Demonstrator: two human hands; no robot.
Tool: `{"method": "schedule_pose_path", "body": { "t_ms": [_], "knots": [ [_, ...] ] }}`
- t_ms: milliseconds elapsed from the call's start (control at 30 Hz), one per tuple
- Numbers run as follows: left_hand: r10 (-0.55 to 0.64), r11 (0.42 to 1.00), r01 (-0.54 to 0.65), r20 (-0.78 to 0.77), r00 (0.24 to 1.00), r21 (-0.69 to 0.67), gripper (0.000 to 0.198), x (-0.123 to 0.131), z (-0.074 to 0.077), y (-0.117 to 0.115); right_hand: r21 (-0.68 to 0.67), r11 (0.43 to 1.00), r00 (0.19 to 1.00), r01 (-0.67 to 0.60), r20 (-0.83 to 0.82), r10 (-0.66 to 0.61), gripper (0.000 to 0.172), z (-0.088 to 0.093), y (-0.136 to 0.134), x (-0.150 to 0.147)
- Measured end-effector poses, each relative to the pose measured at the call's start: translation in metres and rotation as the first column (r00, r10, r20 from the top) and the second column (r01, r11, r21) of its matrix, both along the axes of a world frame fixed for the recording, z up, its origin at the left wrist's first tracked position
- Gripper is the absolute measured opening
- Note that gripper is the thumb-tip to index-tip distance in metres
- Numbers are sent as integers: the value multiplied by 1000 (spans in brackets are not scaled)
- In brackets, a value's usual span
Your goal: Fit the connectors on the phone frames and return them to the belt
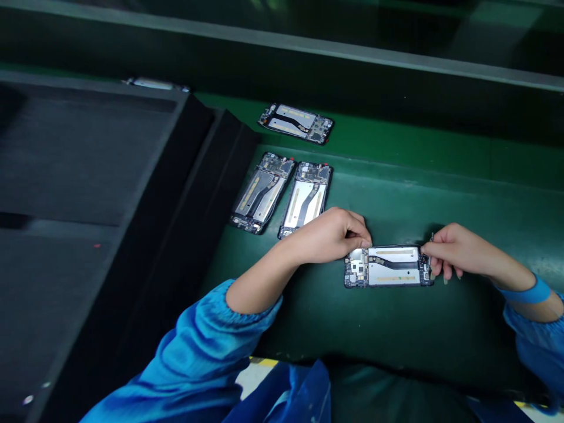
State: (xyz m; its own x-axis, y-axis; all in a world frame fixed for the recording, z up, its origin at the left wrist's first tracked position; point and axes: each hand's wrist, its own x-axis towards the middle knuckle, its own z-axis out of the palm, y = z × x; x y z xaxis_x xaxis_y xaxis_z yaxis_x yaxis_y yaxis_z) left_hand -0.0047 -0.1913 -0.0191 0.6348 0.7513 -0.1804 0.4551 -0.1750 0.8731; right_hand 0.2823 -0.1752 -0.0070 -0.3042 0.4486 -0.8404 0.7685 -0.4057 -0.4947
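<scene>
An opened phone (393,273) lies lengthwise on the green work surface, with its circuit board, pale metal plate and black flex cable exposed. My left hand (337,234) is closed, its thumb and fingertips pinched at the phone's upper left corner; what they pinch is hidden. At the opposite end, my right hand (458,251) has its thumb and forefinger pressed together by the upper right corner, the other fingers curled below. Something small and thin shows above those fingertips, too small to name. A thin dark line runs along the phone's top edge between both hands.
Two more opened phones (263,194) (307,197) lie side by side beyond my left forearm. Another opened phone (297,123) rests farther back on the raised ledge. Black trays (207,170) stand at the left, and a long rail (308,44) crosses the back.
</scene>
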Motion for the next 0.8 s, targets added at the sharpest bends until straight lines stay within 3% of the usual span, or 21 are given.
{"method": "schedule_pose_path", "body": {
  "t_ms": [233,800],
  "knots": [
    [-67,998,66,-27,997,-12,18,1,1,8,14,1000,1000,4,-1,-4,34,0,-1,-2],
    [-84,996,84,-2,996,-44,17,-1,1,11,35,999,999,20,-39,-18,31,-4,-2,2]
  ]
}}
